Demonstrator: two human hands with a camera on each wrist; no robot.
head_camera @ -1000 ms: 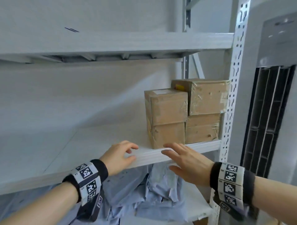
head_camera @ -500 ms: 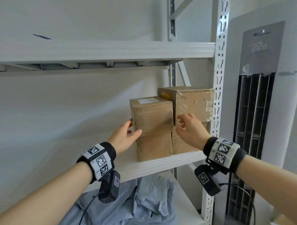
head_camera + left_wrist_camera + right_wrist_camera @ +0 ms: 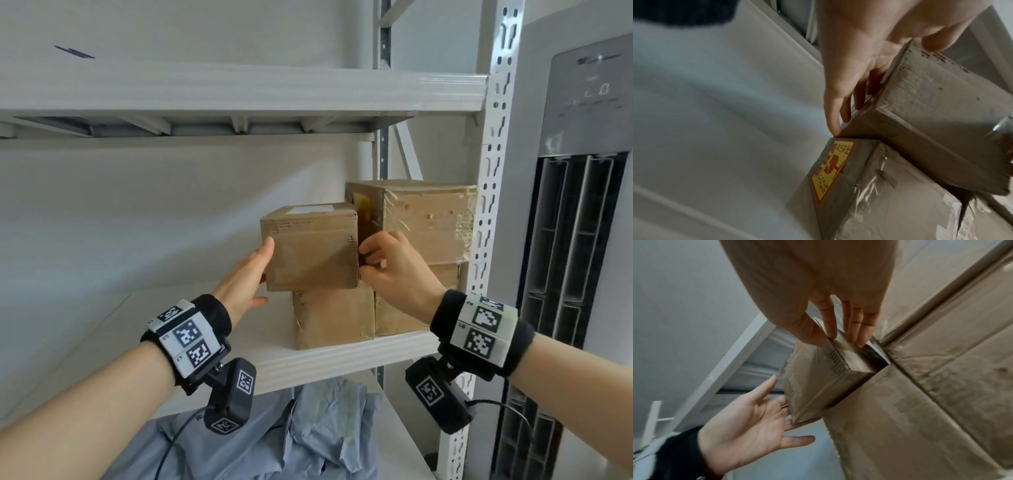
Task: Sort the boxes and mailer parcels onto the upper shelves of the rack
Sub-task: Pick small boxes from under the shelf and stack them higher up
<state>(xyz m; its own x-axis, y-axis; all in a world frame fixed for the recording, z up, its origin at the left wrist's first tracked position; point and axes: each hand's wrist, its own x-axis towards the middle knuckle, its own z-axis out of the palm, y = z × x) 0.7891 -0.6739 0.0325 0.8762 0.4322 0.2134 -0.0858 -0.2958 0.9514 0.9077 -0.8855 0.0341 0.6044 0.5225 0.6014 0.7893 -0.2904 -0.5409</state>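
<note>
A small brown box (image 3: 310, 253) is the top of the left stack on the middle shelf (image 3: 239, 342); it overhangs the box below (image 3: 334, 318) to the left. My left hand (image 3: 260, 270) presses flat on its left side with straight fingers, and the left wrist view shows this hand (image 3: 869, 65) on the box (image 3: 931, 105). My right hand (image 3: 370, 260) pinches the box's right front edge. In the right wrist view its fingers (image 3: 857, 324) reach into the gap beside the box (image 3: 813, 382) and its thumb lies on the front. A taped box (image 3: 428, 222) tops the right stack.
The upper shelf (image 3: 239, 92) hangs close above the boxes. The white rack post (image 3: 493, 171) stands right of the stacks, with a tall grey air conditioner (image 3: 582, 240) beyond. Grey mailer bags (image 3: 308, 428) lie on the shelf below. The middle shelf's left part is bare.
Both hands rose from the shelf's front edge to the top left box and took it by its sides. The box has shifted left, out of line with the box beneath.
</note>
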